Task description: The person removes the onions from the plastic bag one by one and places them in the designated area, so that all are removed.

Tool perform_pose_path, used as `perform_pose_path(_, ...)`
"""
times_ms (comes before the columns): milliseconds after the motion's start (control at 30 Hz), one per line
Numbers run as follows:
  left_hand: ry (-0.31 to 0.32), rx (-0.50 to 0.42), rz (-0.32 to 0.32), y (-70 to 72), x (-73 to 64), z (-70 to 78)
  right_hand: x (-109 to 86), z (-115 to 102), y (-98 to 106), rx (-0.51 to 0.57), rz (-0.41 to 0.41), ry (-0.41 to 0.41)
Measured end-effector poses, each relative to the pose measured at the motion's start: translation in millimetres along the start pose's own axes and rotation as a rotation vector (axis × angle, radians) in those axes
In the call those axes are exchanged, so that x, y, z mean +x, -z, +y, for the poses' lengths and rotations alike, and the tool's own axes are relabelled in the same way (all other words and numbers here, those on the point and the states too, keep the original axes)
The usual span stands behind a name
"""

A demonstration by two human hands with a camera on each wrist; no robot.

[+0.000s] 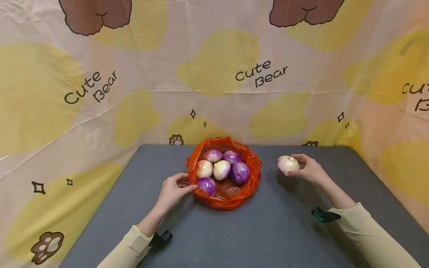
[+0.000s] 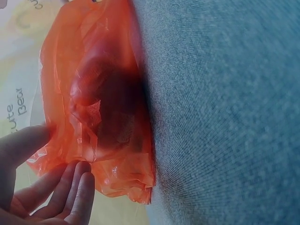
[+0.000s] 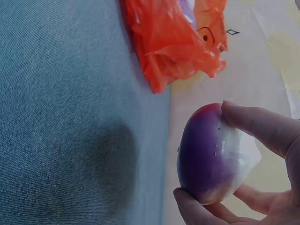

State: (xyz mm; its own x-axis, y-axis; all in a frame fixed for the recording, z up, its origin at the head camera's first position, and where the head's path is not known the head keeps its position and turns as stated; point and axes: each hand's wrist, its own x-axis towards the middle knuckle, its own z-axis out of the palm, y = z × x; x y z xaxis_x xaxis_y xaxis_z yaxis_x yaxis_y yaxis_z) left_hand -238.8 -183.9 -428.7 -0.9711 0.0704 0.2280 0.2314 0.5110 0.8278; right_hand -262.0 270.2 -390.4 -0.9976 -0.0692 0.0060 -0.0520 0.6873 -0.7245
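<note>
Head view shows the right hand (image 1: 311,170) pinching a round purple-and-white vegetable (image 1: 286,165) above the grey table (image 1: 251,238), rightward of and apart from the red bag (image 1: 219,203) (the left hand (image 1: 172,190), nearer it, pinches its left rim).

One red bag (image 1: 221,203); six round purple-and-white vegetables (image 1: 222,170) show inside (one in the middle, the others towards 11, 1, 3, 8 and 9 o'clock). A seventh vegetable (image 1: 286,165) sits at 3 o'clock from the bag. Two hands: the right hand (image 1: 312,170) at 3 o'clock, the left hand (image 1: 171,189) between 8 and 9. One table (image 1: 241,238).
</note>
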Motion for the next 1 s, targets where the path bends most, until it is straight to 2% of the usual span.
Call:
perform_pose_path(167, -0.002, -0.001, -0.002, 0.0, -0.3, 0.2, 3.5, 5.0, -3.0, -0.035, -0.022, -0.013)
perform_pose_path(433, 0.034, 0.001, -0.013, 0.7, -2.4, -0.2, 8.7, 12.9, -8.7, -0.075, -0.014, -0.025)
perform_pose_path(1000, 0.018, 0.008, -0.012, 1.0, -0.2, -0.2, 25.8, 22.6, -21.9, -0.088, 0.007, -0.061)
